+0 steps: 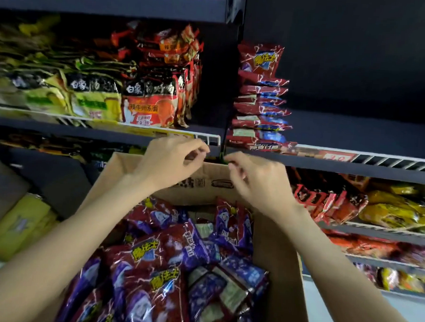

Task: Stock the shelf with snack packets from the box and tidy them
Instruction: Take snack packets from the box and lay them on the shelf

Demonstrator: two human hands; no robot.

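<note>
L hand (168, 162), R hand (256, 180) empty over box (279, 258) far edge, shelf (355, 134) open rightward

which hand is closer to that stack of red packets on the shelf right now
Right. The right hand hovers just below the stack of red packets, under its shelf edge. The left hand is lower left of the stack, over the box's far flap.

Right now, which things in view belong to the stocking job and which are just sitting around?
Part of the job:
- cardboard box
- red-and-purple snack packets in it
- matching stack on the shelf
- left hand, right hand, both empty

Just there:
- noodle packs
- yellow bags
</note>
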